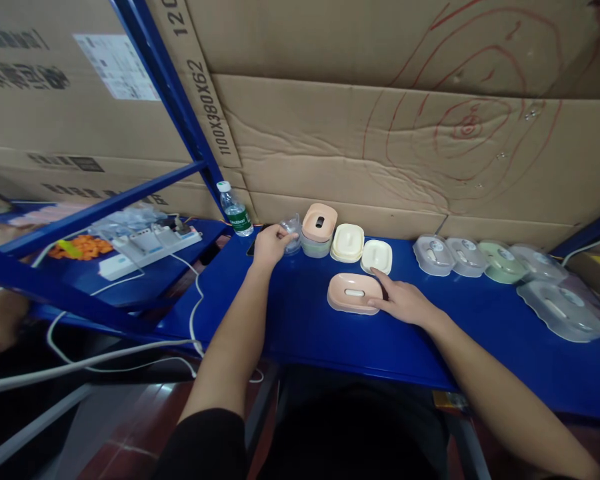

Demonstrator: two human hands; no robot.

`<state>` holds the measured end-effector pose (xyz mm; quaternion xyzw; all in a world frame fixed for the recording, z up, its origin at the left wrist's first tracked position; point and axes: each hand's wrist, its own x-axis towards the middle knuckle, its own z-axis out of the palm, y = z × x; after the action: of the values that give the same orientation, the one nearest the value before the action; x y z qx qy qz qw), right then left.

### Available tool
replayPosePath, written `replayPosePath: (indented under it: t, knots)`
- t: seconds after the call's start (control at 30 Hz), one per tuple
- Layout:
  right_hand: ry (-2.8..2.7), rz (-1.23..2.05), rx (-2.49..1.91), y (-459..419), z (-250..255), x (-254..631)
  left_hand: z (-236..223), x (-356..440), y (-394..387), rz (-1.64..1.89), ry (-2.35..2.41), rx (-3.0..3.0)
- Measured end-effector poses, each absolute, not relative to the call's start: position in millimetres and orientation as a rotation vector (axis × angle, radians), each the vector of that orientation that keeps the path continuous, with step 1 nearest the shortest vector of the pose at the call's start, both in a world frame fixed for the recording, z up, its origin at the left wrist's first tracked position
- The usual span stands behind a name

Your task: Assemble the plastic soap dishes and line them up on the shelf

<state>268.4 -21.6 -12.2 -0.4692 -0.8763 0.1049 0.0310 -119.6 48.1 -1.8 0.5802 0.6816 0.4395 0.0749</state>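
Observation:
My left hand (pixel 271 247) reaches to the back of the table, its thumb and fingertips pinched on a clear plastic piece (pixel 293 235). Right beside that piece, a peach lid (pixel 320 222) with a dark slot rests on a pale greenish container (pixel 316 247). My right hand (pixel 405 300) has its fingers stretched out; the thumb touches the right edge of a peach oval dish (pixel 343 301) with a white strip in its middle. Its index fingertip is at the front edge of a small cream square lid (pixel 378 255). A stack of cream lids (pixel 349 241) stands to the left of that.
Several lidded translucent boxes (pixel 434 257) line the right side of the blue table (pixel 300 333). A water bottle (pixel 237 212) stands at the back left. On the neighbouring table, a power strip (pixel 150 248) lies by orange pieces (pixel 87 248); another person's arm (pixel 3 317) shows there.

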Motion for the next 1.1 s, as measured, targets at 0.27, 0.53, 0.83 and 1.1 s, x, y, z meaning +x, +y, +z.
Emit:
replayPosePath:
  t: [0.27, 0.53, 0.83, 1.1]
  knots:
    - [-2.701, 0.342, -1.447, -23, -9, 268, 9, -115, 49, 1.683, 1.855, 1.479]
    - [-2.647, 0.323, -1.457, -24, -5, 266, 23, -114, 42, 2.240, 1.686, 1.284]
    - [-2.230, 0.251, -1.189, -25, -5, 268, 52, -47, 6, 2.109, 1.054, 1.004]
    - [-2.272, 0.135, -1.211, -30, -5, 270, 18, 21, -22, 1.400, 1.086, 1.308]
